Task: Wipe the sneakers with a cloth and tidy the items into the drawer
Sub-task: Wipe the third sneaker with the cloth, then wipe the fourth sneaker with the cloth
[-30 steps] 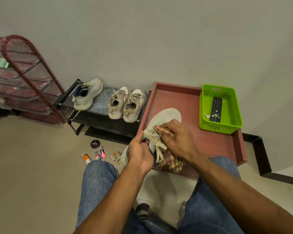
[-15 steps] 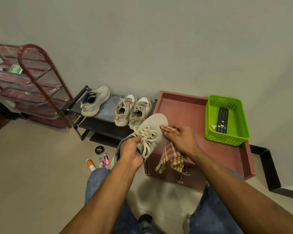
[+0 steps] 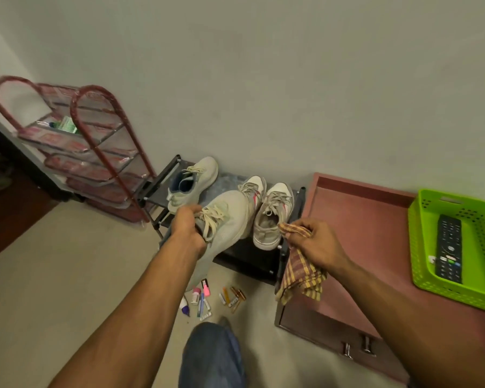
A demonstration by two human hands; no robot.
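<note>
Head view: the left hand (image 3: 187,230) has its fingers clamped on a pale grey lace-up sneaker (image 3: 226,217) held above the low black shoe rack (image 3: 249,256). The right hand (image 3: 317,245), fingers pinched together, grips a red-and-yellow checked cloth (image 3: 301,275) hanging beside the reddish-brown drawer cabinet (image 3: 359,219).

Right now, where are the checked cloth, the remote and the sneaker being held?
checked cloth (image 3: 301,278), head view, hanging middle.
remote (image 3: 449,247), head view, button face.
held sneaker (image 3: 230,217), head view, toe upper.

Single head-worn wide-angle view: aimed forward and down, close over the forearms, floor (image 3: 53,275) and wall (image 3: 263,79) taken in.
</note>
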